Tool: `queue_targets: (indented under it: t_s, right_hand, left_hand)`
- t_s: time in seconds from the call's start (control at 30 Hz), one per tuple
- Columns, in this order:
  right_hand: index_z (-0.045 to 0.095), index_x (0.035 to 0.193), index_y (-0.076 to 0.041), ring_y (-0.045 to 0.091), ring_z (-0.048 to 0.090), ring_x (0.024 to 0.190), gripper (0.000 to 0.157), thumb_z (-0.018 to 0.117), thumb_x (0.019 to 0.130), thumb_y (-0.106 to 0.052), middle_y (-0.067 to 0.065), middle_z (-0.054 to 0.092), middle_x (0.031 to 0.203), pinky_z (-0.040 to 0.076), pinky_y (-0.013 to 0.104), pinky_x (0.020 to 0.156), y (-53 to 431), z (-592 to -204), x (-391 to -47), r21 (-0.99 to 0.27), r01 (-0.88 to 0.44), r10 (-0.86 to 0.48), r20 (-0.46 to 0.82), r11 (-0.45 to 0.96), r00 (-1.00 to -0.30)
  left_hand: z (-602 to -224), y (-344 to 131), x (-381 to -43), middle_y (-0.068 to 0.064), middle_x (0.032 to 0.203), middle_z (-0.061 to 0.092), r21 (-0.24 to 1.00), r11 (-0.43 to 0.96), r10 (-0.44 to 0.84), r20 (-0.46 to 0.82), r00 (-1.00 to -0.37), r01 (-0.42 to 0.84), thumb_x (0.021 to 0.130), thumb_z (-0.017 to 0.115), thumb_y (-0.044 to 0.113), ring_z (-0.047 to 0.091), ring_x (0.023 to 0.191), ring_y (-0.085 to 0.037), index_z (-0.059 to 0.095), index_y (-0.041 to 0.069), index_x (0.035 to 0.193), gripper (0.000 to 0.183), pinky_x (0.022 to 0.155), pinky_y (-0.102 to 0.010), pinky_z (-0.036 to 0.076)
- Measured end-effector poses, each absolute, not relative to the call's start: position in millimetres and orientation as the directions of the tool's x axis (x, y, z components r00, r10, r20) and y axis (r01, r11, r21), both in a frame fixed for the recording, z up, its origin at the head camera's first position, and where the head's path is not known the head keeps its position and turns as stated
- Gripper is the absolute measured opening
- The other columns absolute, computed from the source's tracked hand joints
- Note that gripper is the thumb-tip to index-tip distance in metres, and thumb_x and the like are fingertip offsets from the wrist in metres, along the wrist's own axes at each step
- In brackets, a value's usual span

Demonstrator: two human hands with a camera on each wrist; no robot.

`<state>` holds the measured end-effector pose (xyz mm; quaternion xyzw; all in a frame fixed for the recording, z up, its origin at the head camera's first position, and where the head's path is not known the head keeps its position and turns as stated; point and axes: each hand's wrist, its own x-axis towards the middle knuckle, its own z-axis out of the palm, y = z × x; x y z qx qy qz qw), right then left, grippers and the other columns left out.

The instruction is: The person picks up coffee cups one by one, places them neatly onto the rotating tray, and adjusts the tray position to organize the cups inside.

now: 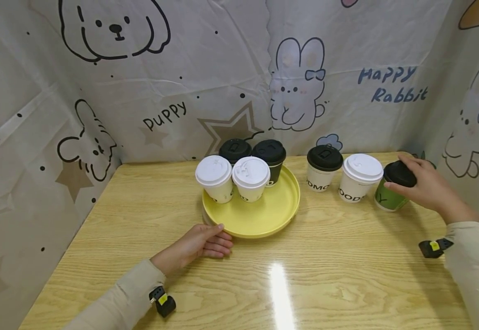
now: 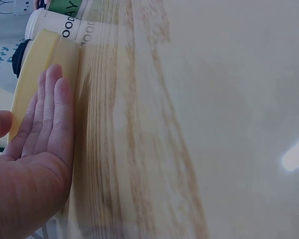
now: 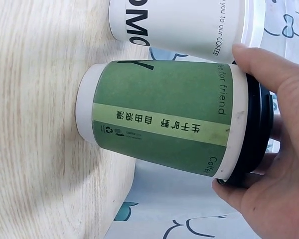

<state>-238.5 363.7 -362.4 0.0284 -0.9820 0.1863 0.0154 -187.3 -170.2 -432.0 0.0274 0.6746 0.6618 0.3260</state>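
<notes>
My right hand (image 1: pixel 431 183) grips the black lid (image 3: pixel 256 129) of a green paper cup (image 3: pixel 164 114) from above, thumb and fingers spread round its rim. This cup stands at the right end of a row, beside a white-lidded white cup (image 1: pixel 360 178). At the front left of a round yellow tray (image 1: pixel 260 224), my left hand (image 1: pixel 202 245) touches the rim. Its thumb is at the edge and its fingers are straight along the outer wall. On the tray stand two white-lidded cups (image 1: pixel 251 179) in front and two black-lidded cups (image 1: pixel 274 158) behind.
A white cup with a black lid (image 1: pixel 324 167) stands between the tray and the white-lidded cup. The wooden table (image 1: pixel 346 275) ends at a printed cloth (image 1: pixel 223 91) along the back and both sides. Light reflects off the tabletop in front.
</notes>
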Motion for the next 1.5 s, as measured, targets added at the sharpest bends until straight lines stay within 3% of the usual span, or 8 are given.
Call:
queue_targets:
  t_s: [0.47, 0.83, 1.07, 1.27, 1.5]
  right_hand:
    - [0.012, 0.152, -0.002, 0.065, 0.032, 0.113, 0.099, 0.065, 0.086, -0.052, 0.046, 0.019, 0.138, 0.031, 0.077, 0.088, 364.3, -356.0, -228.1, -0.353, -0.057, -0.040, 0.057, 0.934, -0.998]
    - [0.020, 0.151, -0.002, 0.061, 0.035, 0.112, 0.097, 0.071, 0.083, -0.048, 0.044, 0.028, 0.132, 0.034, 0.074, 0.086, 350.6, -341.4, -207.0, -0.285, -0.103, -0.055, 0.171, 0.953, -0.984]
    - [0.031, 0.148, -0.003, 0.056, 0.038, 0.113, 0.094, 0.077, 0.078, -0.046, 0.038, 0.034, 0.134, 0.038, 0.070, 0.082, 327.5, -321.6, -194.4, -0.242, -0.211, -0.152, 0.241, 0.947, -0.959]
    - [0.040, 0.144, -0.004, 0.047, 0.044, 0.111, 0.089, 0.079, 0.076, -0.046, 0.028, 0.036, 0.139, 0.045, 0.063, 0.079, 299.9, -304.2, -186.0, -0.206, -0.310, -0.263, 0.228, 0.928, -0.938]
    - [0.043, 0.143, -0.008, 0.040, 0.046, 0.115, 0.087, 0.083, 0.073, -0.040, 0.021, 0.043, 0.136, 0.047, 0.057, 0.083, 263.6, -297.7, -181.4, -0.189, -0.505, -0.444, 0.289, 0.842, -0.848]
  left_hand:
    - [-432.5, -172.0, -186.7, -0.011, 0.095, 0.072, 0.912, 0.121, 0.466, -0.400, -0.789, -0.391, 0.101, 0.047, 0.036, 0.071, 0.082, -0.018, 0.058, -0.015, 0.116, 0.054, 0.078, -0.032, 0.058]
    - [-433.4, -172.2, -185.4, -0.011, 0.095, 0.072, 0.912, 0.114, 0.465, -0.400, -0.790, -0.394, 0.101, 0.047, 0.036, 0.071, 0.082, -0.017, 0.057, -0.015, 0.116, 0.054, 0.077, -0.031, 0.058]
    - [-433.0, -171.9, -185.5, -0.012, 0.096, 0.072, 0.914, 0.115, 0.467, -0.395, -0.791, -0.389, 0.102, 0.047, 0.035, 0.071, 0.082, -0.017, 0.057, -0.015, 0.117, 0.054, 0.078, -0.032, 0.058]
    - [-433.8, -171.5, -187.2, -0.012, 0.096, 0.072, 0.914, 0.115, 0.471, -0.396, -0.788, -0.390, 0.101, 0.048, 0.037, 0.071, 0.082, -0.017, 0.057, -0.015, 0.117, 0.055, 0.079, -0.032, 0.058]
    - [-434.2, -171.0, -187.3, -0.012, 0.097, 0.072, 0.913, 0.116, 0.474, -0.397, -0.786, -0.391, 0.101, 0.048, 0.037, 0.071, 0.083, -0.018, 0.057, -0.015, 0.118, 0.056, 0.079, -0.033, 0.058]
